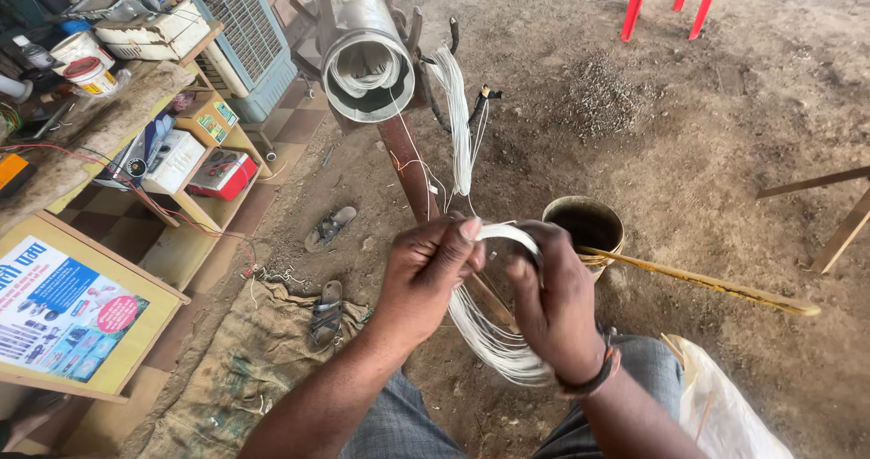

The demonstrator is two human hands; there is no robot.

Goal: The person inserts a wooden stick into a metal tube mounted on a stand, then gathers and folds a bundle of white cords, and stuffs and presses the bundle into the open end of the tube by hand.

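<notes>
1. Wire comes first: we hold a coil of thin white wire (494,332) between both hands, above our knees and in front of the tilted metal cylinder (367,60), so the loops hang free and do not tangle on the dirt floor (689,133).
2. Our left hand (426,273) is clenched around the upper arc of the coil, thumb pressed on the strands, which seems to keep the turns bunched.
3. Our right hand (553,300) grips the same arc from the other side, fingers curled over it; the lower loops fan out under the wrist.
4. More white strands (460,124) trail from the cylinder's open mouth, where further windings sit.
5. Beside our right hand stands a dark round bucket (584,223) with a long yellowish stick (707,284) laid across its rim.
6. On the left, a wooden shelf (195,201) carries small boxes: a green-and-yellow one (210,119), a white one (174,160), a red one (222,173).
7. Nearer, a flat framed sign (68,309) lies face up, blue with a pink round patch.
8. White tubs (82,60) with red-and-yellow labels stand on the bench above.
</notes>
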